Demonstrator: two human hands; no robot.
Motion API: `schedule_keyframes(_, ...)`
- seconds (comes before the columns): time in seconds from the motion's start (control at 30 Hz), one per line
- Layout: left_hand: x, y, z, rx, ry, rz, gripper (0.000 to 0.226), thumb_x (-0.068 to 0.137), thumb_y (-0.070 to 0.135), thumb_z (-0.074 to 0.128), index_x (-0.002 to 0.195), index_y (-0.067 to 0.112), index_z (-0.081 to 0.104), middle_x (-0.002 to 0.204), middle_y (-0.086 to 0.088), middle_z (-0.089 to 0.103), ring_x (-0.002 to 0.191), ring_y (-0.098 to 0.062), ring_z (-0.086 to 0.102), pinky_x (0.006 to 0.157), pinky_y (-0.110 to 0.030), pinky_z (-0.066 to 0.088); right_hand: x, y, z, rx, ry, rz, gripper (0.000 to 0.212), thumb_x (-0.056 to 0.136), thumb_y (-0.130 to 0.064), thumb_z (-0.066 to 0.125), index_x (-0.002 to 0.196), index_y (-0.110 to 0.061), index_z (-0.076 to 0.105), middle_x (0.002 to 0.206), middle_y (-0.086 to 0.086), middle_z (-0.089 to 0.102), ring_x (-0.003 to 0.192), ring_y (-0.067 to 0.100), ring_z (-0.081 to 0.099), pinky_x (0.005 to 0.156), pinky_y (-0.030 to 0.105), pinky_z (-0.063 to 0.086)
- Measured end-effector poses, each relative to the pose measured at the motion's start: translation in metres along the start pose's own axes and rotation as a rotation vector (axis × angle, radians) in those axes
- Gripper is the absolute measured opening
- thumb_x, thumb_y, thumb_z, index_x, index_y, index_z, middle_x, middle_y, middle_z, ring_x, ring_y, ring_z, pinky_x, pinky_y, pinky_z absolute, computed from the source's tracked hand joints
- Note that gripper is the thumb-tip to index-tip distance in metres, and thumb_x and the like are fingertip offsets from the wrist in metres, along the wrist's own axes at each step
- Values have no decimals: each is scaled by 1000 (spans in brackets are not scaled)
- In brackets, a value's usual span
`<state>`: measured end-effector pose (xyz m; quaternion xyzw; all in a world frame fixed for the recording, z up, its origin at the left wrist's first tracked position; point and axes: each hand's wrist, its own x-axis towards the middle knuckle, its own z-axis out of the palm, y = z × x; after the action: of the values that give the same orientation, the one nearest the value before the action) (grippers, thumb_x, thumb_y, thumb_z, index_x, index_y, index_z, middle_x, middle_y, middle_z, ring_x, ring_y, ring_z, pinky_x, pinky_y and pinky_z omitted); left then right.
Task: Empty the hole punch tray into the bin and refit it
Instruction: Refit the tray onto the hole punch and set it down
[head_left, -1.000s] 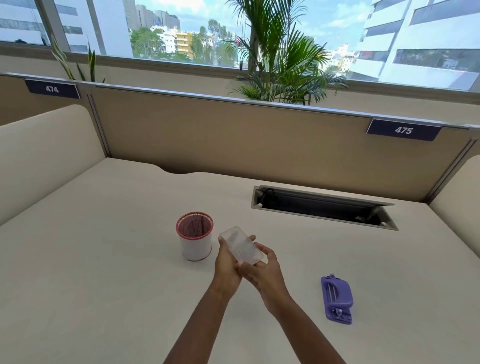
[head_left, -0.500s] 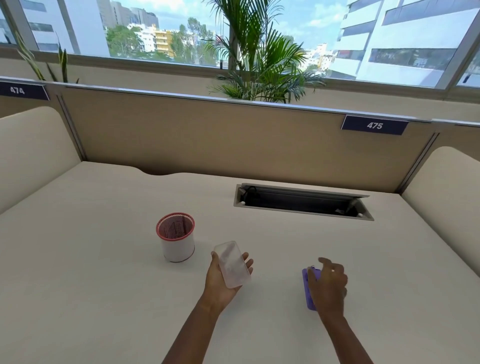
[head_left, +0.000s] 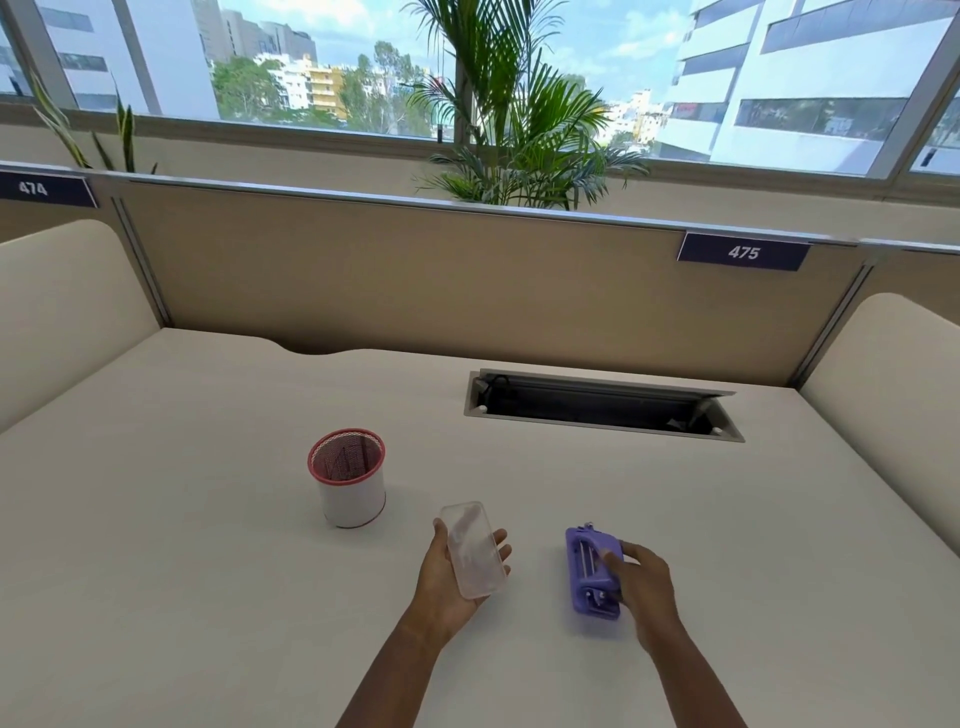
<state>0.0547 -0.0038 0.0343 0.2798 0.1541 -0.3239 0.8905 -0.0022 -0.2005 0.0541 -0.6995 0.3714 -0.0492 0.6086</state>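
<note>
My left hand holds the clear plastic tray in its palm, above the desk in front of me. The purple hole punch is upside down, its underside with metal parts facing up, and my right hand grips its right side and tilts it up off the desk. The small bin, a white cup with a red rim and mesh inside, stands on the desk to the left of the tray and apart from it.
An open cable hatch is sunk into the desk behind the hands. Beige partition panels close off the back and both sides. A palm plant stands behind the partition by the window.
My right hand let go of the tray, reached right and took hold of the hole punch, tilting it up. My left hand kept the tray and lowered it away from the bin.
</note>
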Motion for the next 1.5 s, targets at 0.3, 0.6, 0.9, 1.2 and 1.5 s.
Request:
schedule_keyframes(0.3, -5, -18, 6, 29, -58, -16, 52, 97, 45, 26, 99, 9, 64, 82, -16, 76, 79, -32, 67, 60, -38, 60, -51, -33, 48, 33, -340, -175, 13, 87, -3, 56, 95, -14, 58, 75, 8, 65, 75, 26, 61, 79, 40, 50)
schedule_keyframes(0.6, 2, -24, -2, 6, 28, -28, 47, 96, 46, 32, 99, 10, 62, 73, -16, 76, 75, -31, 68, 59, -37, 60, -59, -30, 63, -17, -337, -172, 15, 87, -6, 57, 101, -12, 58, 87, 15, 65, 82, 27, 62, 84, 41, 52)
schedule_keyframes(0.9, 1, -27, -1, -5, 25, -7, 47, 96, 46, 31, 98, 10, 62, 73, -16, 76, 62, -28, 73, 60, -37, 59, -61, -27, 64, -9, -318, -175, 16, 86, -9, 59, 101, -12, 58, 92, 15, 66, 83, 27, 62, 75, 34, 50)
schedule_keyframes(1.2, -1, -27, 2, 79, 26, 31, 48, 97, 42, 29, 97, 6, 61, 69, -14, 76, 59, -25, 73, 52, -33, 60, -64, -23, 65, 4, -294, -214, 13, 86, -8, 58, 95, -16, 57, 88, 11, 68, 81, 24, 64, 71, 28, 50)
schedule_keyframes(1.5, -6, -32, 0, 89, 79, 58, 48, 98, 42, 25, 97, 10, 61, 70, -13, 76, 70, -27, 68, 66, -39, 53, -65, -21, 66, 63, -265, -184, 14, 85, -8, 61, 98, -13, 59, 85, 13, 67, 79, 26, 63, 71, 32, 49)
